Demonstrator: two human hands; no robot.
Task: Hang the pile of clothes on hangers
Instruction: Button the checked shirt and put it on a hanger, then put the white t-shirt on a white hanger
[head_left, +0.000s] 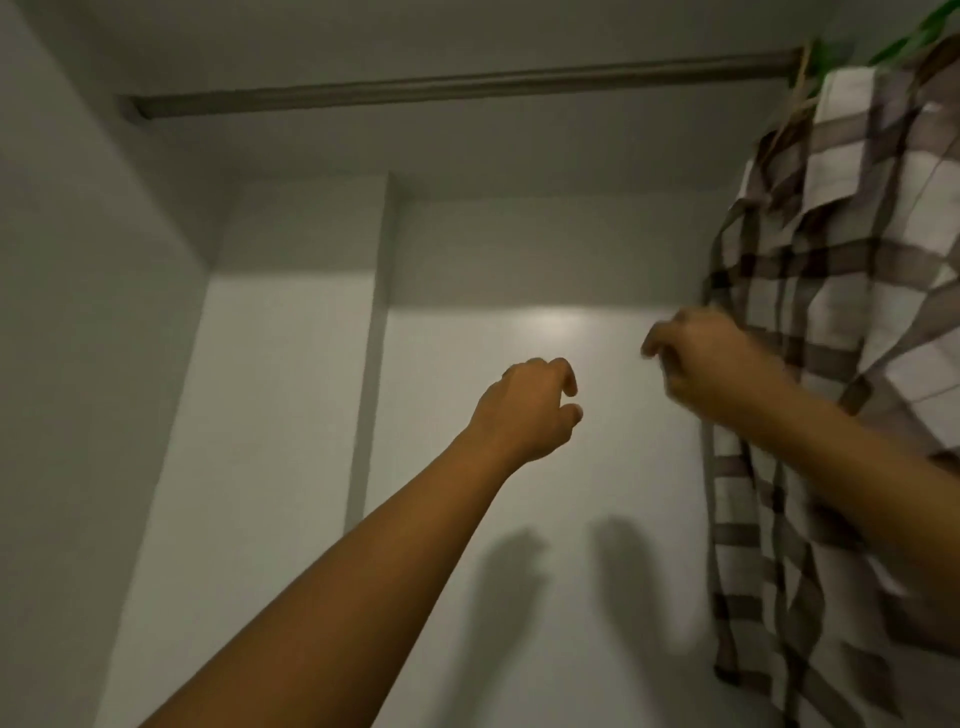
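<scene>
A brown-and-white plaid shirt (831, 322) hangs at the far right end of the closet rod (457, 85), on a hanger whose top is mostly hidden; a wooden hanger (802, 88) and a green hanger (914, 36) show near the rod's end. My right hand (701, 364) is raised just left of the shirt's front edge, fingers loosely curled and blurred, with nothing visibly in them. My left hand (530, 410) is held out in front of the closet's back wall, fingers curled apart, holding nothing. The pile of clothes is out of view.
The closet is white-walled, with a side wall (78, 364) on the left and a vertical panel edge (374, 338) in the back wall. The rod is bare along its left and middle length. Shadows of both arms fall on the back wall.
</scene>
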